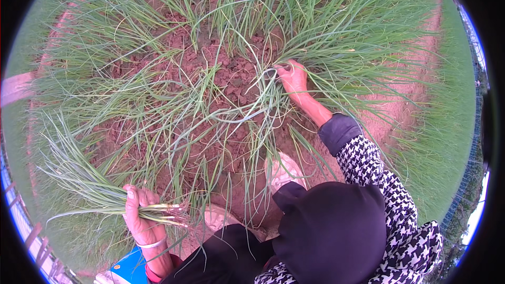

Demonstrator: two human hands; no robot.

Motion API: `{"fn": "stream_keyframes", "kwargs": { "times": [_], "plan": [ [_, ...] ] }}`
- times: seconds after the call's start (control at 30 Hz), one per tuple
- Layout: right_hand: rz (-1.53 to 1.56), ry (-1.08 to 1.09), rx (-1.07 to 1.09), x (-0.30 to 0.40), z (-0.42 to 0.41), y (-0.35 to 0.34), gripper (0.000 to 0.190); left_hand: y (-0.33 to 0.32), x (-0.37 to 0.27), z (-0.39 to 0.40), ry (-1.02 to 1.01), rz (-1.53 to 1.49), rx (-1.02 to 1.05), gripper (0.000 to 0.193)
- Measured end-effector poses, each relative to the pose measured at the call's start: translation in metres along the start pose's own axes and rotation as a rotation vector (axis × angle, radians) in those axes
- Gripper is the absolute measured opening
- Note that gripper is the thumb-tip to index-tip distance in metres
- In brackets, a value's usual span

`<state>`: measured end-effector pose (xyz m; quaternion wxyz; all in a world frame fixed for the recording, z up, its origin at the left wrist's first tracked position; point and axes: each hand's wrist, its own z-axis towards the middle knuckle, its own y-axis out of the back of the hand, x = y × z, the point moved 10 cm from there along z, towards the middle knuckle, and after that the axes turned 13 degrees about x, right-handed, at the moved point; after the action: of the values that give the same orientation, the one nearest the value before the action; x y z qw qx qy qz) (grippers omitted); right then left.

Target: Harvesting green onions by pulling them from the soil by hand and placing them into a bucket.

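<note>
My left hand (141,209) is closed around a bunch of green onions (94,189), held above the ground at lower left. The white root ends point right, and the long leaves fan out to the upper left. My right hand (292,79) reaches down to the base of a standing clump of green onions (331,53). Its thumb and fingers are bent close to the stems at soil level. Leaves partly cover the fingertips, so whether they grip a stem cannot be told. Drooping leaves (272,104) hang just left of that hand.
Bare reddish soil (232,75) lies between the clumps. My light-coloured shoes (285,171) stand at the plants' near edge. A bare earth path (398,102) runs along the right. At the lower left is a blue and white object (128,266), partly hidden by my arm.
</note>
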<state>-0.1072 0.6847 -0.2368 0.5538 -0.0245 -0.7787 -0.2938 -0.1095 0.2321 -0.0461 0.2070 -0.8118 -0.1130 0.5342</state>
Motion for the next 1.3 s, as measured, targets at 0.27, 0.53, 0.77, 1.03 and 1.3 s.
{"fn": "stream_keyframes", "kwargs": {
  "times": [0.27, 0.53, 0.77, 1.03, 1.3],
  "plan": [
    [-0.214, 0.050, 0.026, 0.010, 0.012, -0.011, 0.022, 0.000, -0.002, 0.000, 0.005, 0.010, -0.006, 0.013],
    [0.108, 0.226, -0.088, 0.027, -0.003, 0.012, 0.013, -0.001, 0.001, 0.000, 0.020, 0.002, 0.017, 0.014],
    [-0.061, 0.315, 0.424, 0.228, -0.051, -0.054, 0.017, -0.017, 0.008, 0.005, 0.045, 0.134, 0.088, 0.028],
    [-0.292, 0.968, 0.860, 0.301, -0.212, -0.134, 0.030, -0.055, 0.017, 0.002, 0.096, 0.256, 0.195, 0.043],
    [0.354, 0.836, -0.251, 0.290, -0.166, 0.164, 0.021, -0.036, -0.012, 0.014, -0.101, -0.029, 0.215, 0.017]
  ]
}}
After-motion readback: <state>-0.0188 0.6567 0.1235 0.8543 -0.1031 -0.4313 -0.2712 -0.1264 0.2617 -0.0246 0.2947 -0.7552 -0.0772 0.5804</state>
